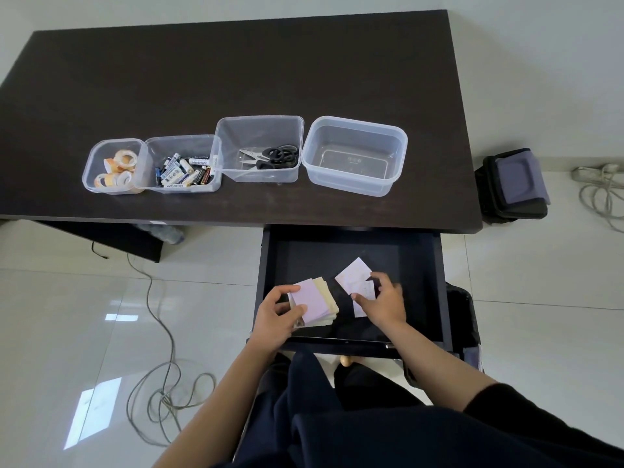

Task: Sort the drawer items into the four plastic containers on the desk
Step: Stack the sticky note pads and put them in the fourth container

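Closest to us, our two bare forearms reach from dark sleeves into the open drawer below the desk edge. Our left hand grips a stack of sticky-note pads, lilac on top and cream beneath, thumb over the top sheet and fingers curled under the near edge. Just beside it, our right hand rests on loose pale note sheets lying on the drawer floor, thumb and fingers curling onto them; we cannot tell whether it has them lifted yet.

To do this step well, we judge it best to slide the loose sheets together under the right fingers, square them against the stack, and lift everything as one bundle so no sheet slips free.

Farther out, on the dark desk, four clear plastic containers stand in a row. From left: one with tape rolls, one with batteries, one with black-handled scissors, and the rightmost container, which holds nothing. That one sits almost straight beyond the drawer, so we judge the notes belong there, set in flat.
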Demonstrator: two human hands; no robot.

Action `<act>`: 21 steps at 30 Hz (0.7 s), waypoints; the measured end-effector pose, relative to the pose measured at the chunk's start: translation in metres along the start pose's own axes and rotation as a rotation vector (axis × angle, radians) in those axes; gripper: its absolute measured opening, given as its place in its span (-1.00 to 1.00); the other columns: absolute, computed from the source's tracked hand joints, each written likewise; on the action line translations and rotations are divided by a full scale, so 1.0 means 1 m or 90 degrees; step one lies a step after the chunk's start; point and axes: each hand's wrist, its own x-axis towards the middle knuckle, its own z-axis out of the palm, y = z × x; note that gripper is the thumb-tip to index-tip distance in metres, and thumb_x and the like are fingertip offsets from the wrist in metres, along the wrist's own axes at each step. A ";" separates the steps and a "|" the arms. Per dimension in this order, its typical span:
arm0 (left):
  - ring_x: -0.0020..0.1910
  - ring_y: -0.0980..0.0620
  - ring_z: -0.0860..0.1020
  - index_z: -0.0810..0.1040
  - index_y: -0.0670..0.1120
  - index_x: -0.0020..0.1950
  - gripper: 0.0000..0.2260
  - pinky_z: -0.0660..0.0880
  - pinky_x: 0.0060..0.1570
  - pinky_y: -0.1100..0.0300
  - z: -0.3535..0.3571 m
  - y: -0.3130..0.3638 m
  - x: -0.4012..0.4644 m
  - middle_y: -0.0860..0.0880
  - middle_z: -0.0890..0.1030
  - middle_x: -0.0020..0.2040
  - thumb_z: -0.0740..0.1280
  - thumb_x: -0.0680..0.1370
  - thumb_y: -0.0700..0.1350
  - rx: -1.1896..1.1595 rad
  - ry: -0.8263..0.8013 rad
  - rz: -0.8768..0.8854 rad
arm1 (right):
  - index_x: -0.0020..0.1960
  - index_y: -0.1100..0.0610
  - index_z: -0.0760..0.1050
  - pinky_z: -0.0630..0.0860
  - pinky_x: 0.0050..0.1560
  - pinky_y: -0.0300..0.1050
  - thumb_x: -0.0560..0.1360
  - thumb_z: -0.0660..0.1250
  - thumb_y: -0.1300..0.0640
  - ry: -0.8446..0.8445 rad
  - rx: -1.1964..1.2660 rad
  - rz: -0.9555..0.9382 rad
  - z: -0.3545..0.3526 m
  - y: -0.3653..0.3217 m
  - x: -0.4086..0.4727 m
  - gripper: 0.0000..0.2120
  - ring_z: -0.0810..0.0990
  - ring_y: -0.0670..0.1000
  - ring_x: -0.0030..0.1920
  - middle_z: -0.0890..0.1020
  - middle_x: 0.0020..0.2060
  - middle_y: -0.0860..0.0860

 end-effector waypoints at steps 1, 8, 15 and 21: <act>-0.16 -0.12 0.56 0.52 0.00 0.08 -0.75 0.49 -0.22 0.03 -0.001 -0.001 0.000 -0.18 0.61 -0.10 0.37 0.49 -0.28 0.002 0.004 0.002 | 0.23 -0.12 0.37 0.50 0.05 0.01 0.32 0.50 -0.04 -0.011 -0.034 0.004 0.002 0.000 0.001 -0.46 0.46 0.14 0.14 0.39 0.13 0.10; -0.17 -0.10 0.53 0.52 0.02 0.08 -0.75 0.46 -0.32 0.13 -0.008 0.001 -0.002 -0.20 0.60 -0.05 0.36 0.49 -0.27 0.027 0.006 -0.006 | 0.25 -0.07 0.32 0.50 -0.01 0.00 0.31 0.48 -0.02 0.000 -0.166 0.013 0.017 -0.004 0.007 -0.42 0.43 0.20 0.14 0.34 0.17 0.10; -0.15 -0.11 0.57 0.53 0.08 0.04 -0.74 0.48 -0.34 0.14 -0.008 0.001 0.002 -0.22 0.60 0.00 0.36 0.48 -0.26 0.041 -0.011 -0.009 | 0.22 -0.15 0.40 0.46 -0.15 -0.18 0.31 0.42 0.06 0.029 0.024 -0.027 -0.002 -0.020 -0.007 -0.49 0.54 0.08 -0.04 0.34 0.04 0.00; -0.16 -0.01 0.57 0.52 0.04 0.07 -0.75 0.45 -0.41 0.30 0.005 0.005 0.005 -0.17 0.59 0.00 0.36 0.49 -0.25 0.074 -0.041 0.001 | 0.13 -0.15 0.50 0.48 -0.10 -0.37 0.31 0.49 0.14 0.058 0.213 -0.137 -0.027 -0.050 -0.031 -0.56 0.60 -0.07 -0.10 0.40 0.04 -0.03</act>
